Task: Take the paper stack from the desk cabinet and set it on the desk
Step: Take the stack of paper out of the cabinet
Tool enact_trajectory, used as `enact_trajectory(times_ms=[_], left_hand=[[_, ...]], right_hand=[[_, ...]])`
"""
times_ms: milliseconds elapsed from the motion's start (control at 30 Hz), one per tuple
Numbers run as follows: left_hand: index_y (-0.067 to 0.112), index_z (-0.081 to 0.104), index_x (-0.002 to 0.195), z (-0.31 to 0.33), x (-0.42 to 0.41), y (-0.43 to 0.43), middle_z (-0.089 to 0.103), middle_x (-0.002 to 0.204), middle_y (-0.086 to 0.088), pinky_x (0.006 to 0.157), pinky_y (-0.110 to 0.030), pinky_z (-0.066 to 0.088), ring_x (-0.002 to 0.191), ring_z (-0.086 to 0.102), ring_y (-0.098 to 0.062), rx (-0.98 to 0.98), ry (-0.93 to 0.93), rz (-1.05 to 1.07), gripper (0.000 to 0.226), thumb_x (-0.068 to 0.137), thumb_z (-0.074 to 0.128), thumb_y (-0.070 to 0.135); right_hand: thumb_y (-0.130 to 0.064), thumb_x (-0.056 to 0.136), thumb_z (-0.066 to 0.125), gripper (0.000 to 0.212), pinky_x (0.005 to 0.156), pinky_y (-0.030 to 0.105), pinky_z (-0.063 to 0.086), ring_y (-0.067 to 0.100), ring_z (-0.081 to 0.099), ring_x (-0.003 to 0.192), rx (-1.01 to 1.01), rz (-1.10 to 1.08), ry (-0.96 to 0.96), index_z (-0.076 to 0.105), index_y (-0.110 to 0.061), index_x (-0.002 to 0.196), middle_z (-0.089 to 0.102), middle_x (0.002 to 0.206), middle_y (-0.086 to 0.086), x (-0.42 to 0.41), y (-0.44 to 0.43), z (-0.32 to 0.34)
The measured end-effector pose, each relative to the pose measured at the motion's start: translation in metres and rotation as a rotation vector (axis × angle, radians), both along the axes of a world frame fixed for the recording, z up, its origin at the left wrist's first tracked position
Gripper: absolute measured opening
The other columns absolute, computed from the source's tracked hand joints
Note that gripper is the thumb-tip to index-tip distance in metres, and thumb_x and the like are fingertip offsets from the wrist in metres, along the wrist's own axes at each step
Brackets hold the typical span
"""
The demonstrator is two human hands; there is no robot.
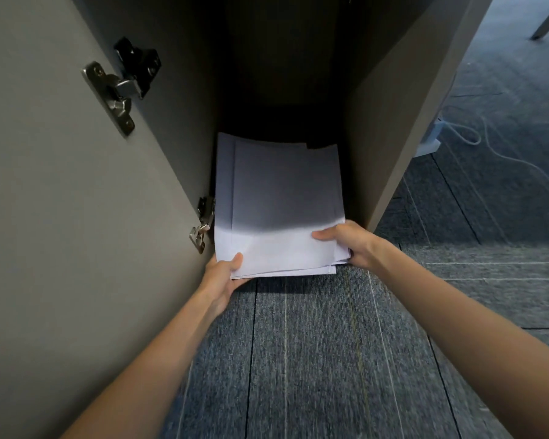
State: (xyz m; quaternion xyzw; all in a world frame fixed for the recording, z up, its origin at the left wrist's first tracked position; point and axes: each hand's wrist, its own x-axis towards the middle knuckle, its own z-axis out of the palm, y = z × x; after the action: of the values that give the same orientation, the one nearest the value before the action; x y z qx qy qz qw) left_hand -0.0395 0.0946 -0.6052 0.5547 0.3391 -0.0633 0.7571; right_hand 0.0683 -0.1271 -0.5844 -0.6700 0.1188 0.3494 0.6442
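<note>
A white paper stack (279,201) lies on the floor of the open desk cabinet (390,122), its sheets slightly fanned and its near edge sticking out over the carpet. My left hand (222,274) grips the stack's near left corner, thumb on top. My right hand (349,242) grips the near right corner, thumb laid across the top sheet. The far end of the stack sits in deep shadow inside the cabinet.
The open grey cabinet door (61,185) with metal hinges (114,93) stands close on the left. The cabinet's right wall is tight against the stack. Blue-grey carpet (314,359) lies below my arms. White cables (495,147) trail on the floor at right.
</note>
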Motion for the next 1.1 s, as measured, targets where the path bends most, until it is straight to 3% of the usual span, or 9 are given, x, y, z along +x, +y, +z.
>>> enact_trajectory(times_ms=[100,167,300,467,600,833,900,1000,1100], left_hand=[[0.01,0.038,0.143,0.0,0.001,0.001,0.055,0.139,-0.01,0.104,-0.045,0.046,0.123,0.056,-0.027,0.038,-0.007,-0.033,0.048,0.096,0.048,0.003],[0.01,0.039,0.142,0.001,-0.001,-0.003,0.056,0.139,-0.01,0.104,-0.046,0.046,0.121,0.057,-0.027,0.054,-0.003,-0.025,0.048,0.096,0.049,0.004],[0.012,0.04,0.143,0.033,-0.021,-0.017,0.056,0.137,-0.006,0.102,-0.04,0.046,0.12,0.057,-0.025,0.078,0.042,-0.004,0.05,0.096,0.048,-0.001],[0.005,0.047,0.137,0.107,-0.051,-0.024,0.059,0.134,-0.012,0.086,-0.031,0.051,0.11,0.058,-0.025,0.08,0.186,0.02,0.048,0.091,0.051,-0.007],[0.001,0.049,0.135,0.179,-0.081,-0.027,0.06,0.132,-0.015,0.09,-0.036,0.052,0.107,0.06,-0.027,0.093,0.288,-0.016,0.043,0.092,0.053,-0.003],[0.0,0.048,0.137,0.309,-0.125,-0.033,0.06,0.132,-0.015,0.099,-0.043,0.049,0.116,0.059,-0.033,0.114,0.428,-0.05,0.044,0.094,0.055,0.006],[-0.002,0.052,0.132,0.348,-0.136,-0.036,0.062,0.129,-0.016,0.094,-0.041,0.051,0.11,0.061,-0.032,0.191,0.448,-0.071,0.043,0.091,0.059,0.006],[0.001,0.056,0.125,0.401,-0.153,-0.038,0.066,0.121,-0.016,0.081,-0.034,0.05,0.102,0.063,-0.029,0.559,0.356,-0.2,0.041,0.086,0.065,0.008],[0.014,0.051,0.129,0.446,-0.167,-0.039,0.067,0.118,-0.006,0.084,-0.037,0.05,0.1,0.063,-0.025,0.829,0.288,-0.284,0.044,0.087,0.063,0.015]], right_hand=[[-0.006,0.086,0.066,0.046,0.066,0.03,0.059,0.024,0.067,0.092,-0.147,0.019,-0.08,0.05,0.002,0.128,0.066,0.118,0.011,-0.002,-0.002,-0.003],[-0.005,0.088,0.064,0.045,0.062,0.03,0.061,0.03,0.069,0.09,-0.162,-0.03,-0.109,0.049,0.003,0.13,0.066,0.12,0.018,-0.009,-0.002,-0.002],[-0.007,0.087,0.065,0.048,0.076,0.039,0.059,0.034,0.066,0.101,-0.223,-0.081,-0.087,0.047,0.002,0.131,0.062,0.126,0.019,-0.04,-0.003,0.025],[-0.003,0.088,0.063,0.043,0.095,0.049,0.051,0.037,0.06,0.113,-0.236,-0.099,0.009,0.051,0.004,0.129,0.061,0.127,0.019,-0.086,-0.014,0.101],[0.0,0.088,0.062,0.04,0.087,0.04,0.052,0.037,0.061,0.111,-0.26,-0.11,0.106,0.054,0.007,0.126,0.063,0.125,0.02,-0.125,-0.023,0.173],[-0.002,0.087,0.065,0.045,0.087,0.041,0.052,0.03,0.06,0.102,-0.22,-0.205,0.324,0.046,0.006,0.127,0.062,0.121,0.013,-0.187,-0.036,0.302],[-0.001,0.088,0.064,0.04,0.083,0.04,0.051,0.028,0.059,0.098,-0.238,-0.221,0.347,0.051,0.005,0.125,0.063,0.117,0.013,-0.2,-0.041,0.339],[-0.001,0.087,0.064,0.037,0.086,0.041,0.052,0.031,0.061,0.102,-0.261,-0.251,0.389,0.056,0.004,0.123,0.064,0.12,0.013,-0.218,-0.045,0.386],[-0.005,0.087,0.066,0.042,0.082,0.04,0.052,0.031,0.059,0.101,-0.269,-0.321,0.45,0.054,0.002,0.126,0.063,0.123,0.015,-0.235,-0.047,0.427]])
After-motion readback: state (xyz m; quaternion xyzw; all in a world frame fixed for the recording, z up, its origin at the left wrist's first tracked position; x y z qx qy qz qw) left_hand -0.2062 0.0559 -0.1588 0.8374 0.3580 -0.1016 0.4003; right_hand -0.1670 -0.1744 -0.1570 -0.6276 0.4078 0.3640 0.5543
